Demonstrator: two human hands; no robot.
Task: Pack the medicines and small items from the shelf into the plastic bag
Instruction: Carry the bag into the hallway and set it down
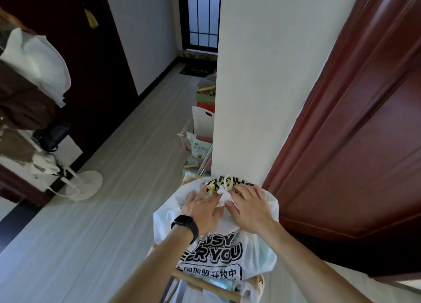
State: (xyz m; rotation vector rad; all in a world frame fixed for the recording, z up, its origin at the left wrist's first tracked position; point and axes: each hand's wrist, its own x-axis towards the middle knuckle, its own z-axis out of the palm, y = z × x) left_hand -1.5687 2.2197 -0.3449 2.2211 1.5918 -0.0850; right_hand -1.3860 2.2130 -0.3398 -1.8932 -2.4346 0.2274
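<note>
Where its print reads "R YOU", plastic bag under left hand and right hand, both flat.

1x plastic bag, 1x L hand, 1x R hand, 1x watch.

Head camera looks down, close above bag.

White plastic bag with black lettering, dark red door, black wristband
</note>
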